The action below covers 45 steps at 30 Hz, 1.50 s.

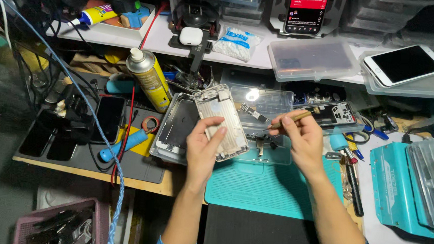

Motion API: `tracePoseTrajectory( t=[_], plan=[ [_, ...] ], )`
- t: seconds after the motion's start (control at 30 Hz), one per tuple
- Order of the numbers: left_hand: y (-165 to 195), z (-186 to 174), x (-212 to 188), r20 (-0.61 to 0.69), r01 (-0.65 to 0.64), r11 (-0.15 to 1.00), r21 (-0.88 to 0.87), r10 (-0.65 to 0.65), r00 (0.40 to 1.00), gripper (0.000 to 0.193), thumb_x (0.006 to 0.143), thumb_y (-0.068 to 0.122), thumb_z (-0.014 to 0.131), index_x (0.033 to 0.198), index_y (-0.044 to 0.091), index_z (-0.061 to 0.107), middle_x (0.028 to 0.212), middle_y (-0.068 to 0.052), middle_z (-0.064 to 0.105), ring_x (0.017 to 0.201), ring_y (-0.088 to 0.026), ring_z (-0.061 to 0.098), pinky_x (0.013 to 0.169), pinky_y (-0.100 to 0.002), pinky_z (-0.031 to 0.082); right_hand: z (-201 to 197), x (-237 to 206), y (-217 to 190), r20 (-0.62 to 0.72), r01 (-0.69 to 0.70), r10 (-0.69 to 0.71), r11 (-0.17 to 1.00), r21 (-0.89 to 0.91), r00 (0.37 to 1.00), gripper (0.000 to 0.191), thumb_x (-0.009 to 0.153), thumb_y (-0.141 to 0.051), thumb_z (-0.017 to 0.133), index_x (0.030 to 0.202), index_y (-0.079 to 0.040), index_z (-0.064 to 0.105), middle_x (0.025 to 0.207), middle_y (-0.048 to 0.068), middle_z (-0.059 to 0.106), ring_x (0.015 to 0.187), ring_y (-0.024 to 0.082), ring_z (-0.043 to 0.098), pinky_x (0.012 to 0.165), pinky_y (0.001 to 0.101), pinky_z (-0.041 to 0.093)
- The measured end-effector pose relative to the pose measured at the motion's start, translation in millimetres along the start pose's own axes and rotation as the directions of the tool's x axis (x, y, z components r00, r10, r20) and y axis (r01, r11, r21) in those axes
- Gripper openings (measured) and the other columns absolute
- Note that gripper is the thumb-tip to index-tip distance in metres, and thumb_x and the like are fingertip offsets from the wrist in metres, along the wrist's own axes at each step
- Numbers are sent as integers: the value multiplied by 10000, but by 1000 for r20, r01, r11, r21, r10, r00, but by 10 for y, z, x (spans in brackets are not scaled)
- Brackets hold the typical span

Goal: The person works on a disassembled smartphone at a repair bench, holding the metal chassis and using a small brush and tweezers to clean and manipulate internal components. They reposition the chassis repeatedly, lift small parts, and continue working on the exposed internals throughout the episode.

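My left hand [203, 147] grips a silver phone back housing [221, 121], tilted with its inner side up, above the teal work mat [268, 187]. My right hand [302, 138] holds a thin wooden-coloured tool [291, 119] pointing left, its tip just right of the housing over a clear plastic parts tray [266, 110]. Small phone parts lie in that tray. Another opened phone frame [175, 129] rests to the left of the housing.
A yellow spray can [151, 79] leans at left. A dark phone [109, 118] and a blue-handled tool [123, 145] lie on a black mat. A white phone [407, 64] sits on clear boxes at back right. A teal case [400, 191] is at right; screwdrivers [353, 182] lie beside the mat.
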<state>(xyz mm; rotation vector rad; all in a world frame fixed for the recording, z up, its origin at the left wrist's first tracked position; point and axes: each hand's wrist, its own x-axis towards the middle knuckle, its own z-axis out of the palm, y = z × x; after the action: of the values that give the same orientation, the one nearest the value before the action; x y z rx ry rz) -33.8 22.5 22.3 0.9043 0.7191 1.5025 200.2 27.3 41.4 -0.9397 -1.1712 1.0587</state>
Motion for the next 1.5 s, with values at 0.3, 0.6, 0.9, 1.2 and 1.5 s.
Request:
tracePoseTrajectory(
  t=[0.3, 0.6, 0.9, 1.2, 1.5],
  plan=[
    [161, -297, 36, -151, -7, 1000, 15, 10, 988, 247, 1012, 24, 611, 1251, -37, 614, 1100, -119, 693, 966, -131, 664, 852, -265, 540, 441, 133, 393, 190, -5, 75, 940, -341, 979, 157, 1079, -134, 504, 1018, 5, 544, 836, 98, 696, 763, 159, 692, 710, 305, 580],
    [155, -350, 32, -139, -43, 999, 33, 47, 989, 248, 1016, 34, 610, 1252, -42, 614, 1149, -109, 686, 1022, -126, 652, 912, -262, 525, 635, 241, 385, 93, -129, 157, 959, -253, 983, 160, 1048, -162, 486, 1051, -7, 522, 895, 64, 736, 783, 154, 738, 717, 311, 603],
    [110, -331, 68, -141, -22, 1000, 0, 22, 990, 254, 1014, 38, 612, 1256, -39, 612, 1148, -108, 685, 1019, -129, 654, 907, -263, 528, 397, 194, 382, 157, 145, -77, 859, -491, 985, 129, 912, -104, 756, 976, 3, 723, 889, 96, 710, 781, 163, 667, 708, 294, 524],
    [196, -373, 19, -173, 15, 1000, 7, -13, 985, 242, 1007, 44, 598, 1239, -24, 612, 1108, -115, 694, 967, -141, 669, 841, -279, 547, 567, 179, 453, 243, 212, -96, 831, -514, 965, 117, 899, -99, 752, 978, -13, 757, 884, 89, 744, 768, 171, 708, 691, 280, 545],
    [58, -207, 47, -68, 16, 1000, 7, -15, 998, 232, 1022, 4, 598, 1248, -44, 616, 1132, -110, 686, 1009, -128, 665, 885, -259, 538, -130, 75, 313, -151, -63, -6, 892, -448, 989, 136, 948, -86, 750, 1063, -13, 748, 891, 35, 732, 775, 65, 630, 686, 243, 489]
  ],
)
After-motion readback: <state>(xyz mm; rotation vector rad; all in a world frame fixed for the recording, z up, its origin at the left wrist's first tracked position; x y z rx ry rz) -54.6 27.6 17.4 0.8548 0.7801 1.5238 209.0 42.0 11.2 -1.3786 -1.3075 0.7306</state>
